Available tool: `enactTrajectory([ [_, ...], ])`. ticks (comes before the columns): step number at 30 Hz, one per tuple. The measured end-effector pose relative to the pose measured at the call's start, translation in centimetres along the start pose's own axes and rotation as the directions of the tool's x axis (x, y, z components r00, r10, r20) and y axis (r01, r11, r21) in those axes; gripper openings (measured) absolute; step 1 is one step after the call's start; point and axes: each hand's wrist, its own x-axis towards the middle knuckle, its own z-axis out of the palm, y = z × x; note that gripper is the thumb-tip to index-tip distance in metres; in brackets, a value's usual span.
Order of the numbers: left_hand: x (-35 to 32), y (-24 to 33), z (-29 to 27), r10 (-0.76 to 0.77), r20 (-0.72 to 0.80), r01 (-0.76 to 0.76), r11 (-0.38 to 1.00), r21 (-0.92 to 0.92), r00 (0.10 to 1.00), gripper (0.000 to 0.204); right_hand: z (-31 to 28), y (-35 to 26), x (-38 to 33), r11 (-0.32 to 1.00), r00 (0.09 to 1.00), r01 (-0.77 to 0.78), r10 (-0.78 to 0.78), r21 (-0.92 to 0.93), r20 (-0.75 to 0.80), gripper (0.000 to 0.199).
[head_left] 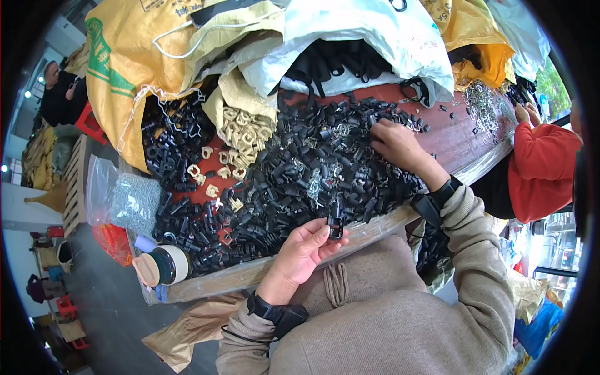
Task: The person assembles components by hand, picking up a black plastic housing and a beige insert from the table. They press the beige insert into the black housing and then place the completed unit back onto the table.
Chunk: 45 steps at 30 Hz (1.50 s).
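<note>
Near the table's front edge my left hand (305, 250) pinches a small black plastic fitting (335, 220), shaped like a short tube, between thumb and fingers. My right hand (398, 145) is farther off to the right, over the heap of small black plastic parts (284, 181). Its fingers are bent down with the tips among the parts, and what they hold, if anything, is hidden. Small silvery metal pieces (314, 184) lie scattered on the heap between my hands. Cream-coloured plastic rings (240, 134) spill from a sack at the heap's left.
A white sack (400, 44) of black tubes and a yellow sack (122, 37) stand along the back. At left are a clear bag of small grey pieces (135, 203) and a lidded jar (170, 265). A person in a red top (544, 169) works at right.
</note>
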Motion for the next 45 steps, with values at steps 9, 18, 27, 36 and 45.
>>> enactTrajectory([
  [9, 0.1, 0.5, -0.5, 0.029, -0.028, -0.03, 0.998, -0.048, 0.999, 0.026, -1.5, -1.0, -0.1, 0.913, 0.986, -0.117, 0.06, 0.392, 0.154, 0.018],
  [18, 0.8, 0.4, 0.0, 0.007, -0.027, -0.008, 0.999, -0.031, 1.0, 0.028, 0.2, -2.2, -0.9, 0.944, 0.984, 0.176, -0.177, 0.278, -0.023, 0.013],
  [27, 0.5, 0.3, -0.5, 0.018, -0.034, -0.019, 0.999, -0.041, 0.999, 0.029, -1.3, -2.7, -0.9, 0.746, 0.969, -0.215, 0.084, 0.63, 0.231, 0.011],
  [36, 0.3, 0.5, -0.1, 0.029, -0.034, -0.03, 0.999, -0.043, 0.999, 0.027, -1.1, -2.0, -1.2, 0.599, 0.956, -0.258, 0.042, 0.758, 0.291, 0.015],
  [45, 0.6, 0.3, -0.3, 0.025, -0.029, -0.026, 0.999, -0.034, 0.999, 0.029, -0.7, -2.3, -2.1, 0.99, 0.995, 0.036, -0.049, 0.134, 0.093, 0.017],
])
